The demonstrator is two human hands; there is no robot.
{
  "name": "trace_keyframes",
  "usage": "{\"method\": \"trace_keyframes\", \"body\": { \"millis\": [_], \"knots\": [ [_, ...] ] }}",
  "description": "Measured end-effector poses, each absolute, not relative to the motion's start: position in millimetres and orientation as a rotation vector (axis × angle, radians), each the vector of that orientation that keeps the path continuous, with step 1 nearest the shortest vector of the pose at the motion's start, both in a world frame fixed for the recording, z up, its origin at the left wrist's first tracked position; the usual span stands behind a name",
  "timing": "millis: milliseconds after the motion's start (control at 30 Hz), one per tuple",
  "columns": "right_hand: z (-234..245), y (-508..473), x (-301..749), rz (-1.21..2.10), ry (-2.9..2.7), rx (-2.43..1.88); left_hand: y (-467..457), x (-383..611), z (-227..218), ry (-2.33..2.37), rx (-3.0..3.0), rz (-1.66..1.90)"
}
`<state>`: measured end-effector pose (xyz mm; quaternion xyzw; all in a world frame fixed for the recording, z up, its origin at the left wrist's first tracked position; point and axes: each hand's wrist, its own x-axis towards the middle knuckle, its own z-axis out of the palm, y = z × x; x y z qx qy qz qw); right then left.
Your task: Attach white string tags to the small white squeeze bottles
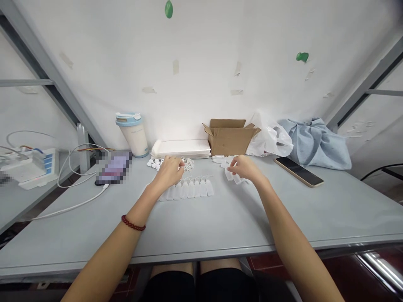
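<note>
My left hand [170,171] is over a small heap of white cords with little white end pieces [153,164]. Its fingers are curled in, and whatever is between them is too small to make out. On the desk just below it lies a row of several translucent white tags [190,189] with thin cords at their tops, the left end partly covered by the hand. My right hand [246,167] pinches at a loose pile of similar translucent pieces [236,179], its fingertips closed on the edge of one piece.
Along the wall stand a blue-lidded cup [134,136], a stack of white sheets or envelopes [182,148], an open cardboard box [231,140], a white plastic bag [270,138] and a blue cloth bundle [316,144]. A phone [299,171] lies right; another device [115,168] with a cable lies left.
</note>
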<state>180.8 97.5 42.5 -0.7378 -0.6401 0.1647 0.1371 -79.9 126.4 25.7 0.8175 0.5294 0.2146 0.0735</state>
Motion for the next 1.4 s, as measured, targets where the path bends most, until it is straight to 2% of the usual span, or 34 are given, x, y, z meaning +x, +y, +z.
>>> {"method": "trace_keyframes", "body": {
  "millis": [367,533,900,1400],
  "knots": [
    [27,103,160,0.231,-1.983,-2.338,132,-76,17,1.603,2.574,0.417],
    [24,105,159,0.241,-1.906,-2.285,142,-71,13,1.630,2.639,0.482],
    [19,103,144,0.260,-1.802,-1.877,152,-71,10,1.550,2.579,0.627],
    [-3,113,142,0.277,-1.944,-1.791,153,-65,16,1.395,2.281,0.813]
  ]
}}
